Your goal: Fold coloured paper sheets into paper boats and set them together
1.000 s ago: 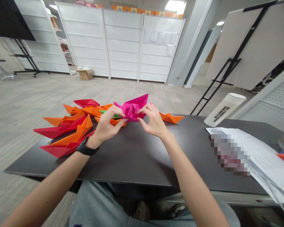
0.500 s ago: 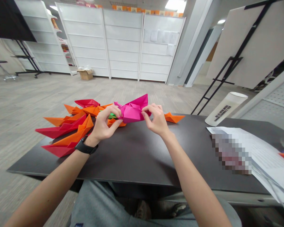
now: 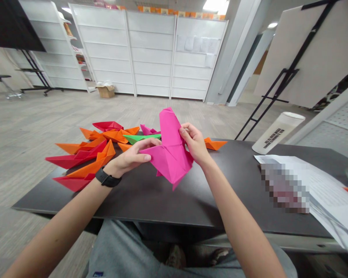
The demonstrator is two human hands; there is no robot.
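A pink folded paper (image 3: 174, 150) is held up over the dark table, its long flap pointing up and away and a pointed corner hanging toward me. My left hand (image 3: 133, 156), with a black watch at the wrist, pinches its left corner between thumb and fingers. On the other side my right hand (image 3: 194, 141) grips the right edge, its thumb on top and some fingertips hidden behind the paper. Just beyond my left hand lie a green paper boat (image 3: 139, 137) and a second pink folded piece (image 3: 149, 130), partly covered by the held paper.
Several red and orange paper boats (image 3: 78, 154) crowd the table's left side. An orange boat (image 3: 216, 144) sits right of my right hand. Farther right are a white cylindrical container (image 3: 278, 133), printed sheets (image 3: 316, 181) and a blurred-out item (image 3: 284, 189). The dark table (image 3: 174, 208) ends near my lap.
The pink paper has been turned in my hands, so its flap now points away and its broad folded face shows. My left hand has shifted slightly right and opened its grip wider.
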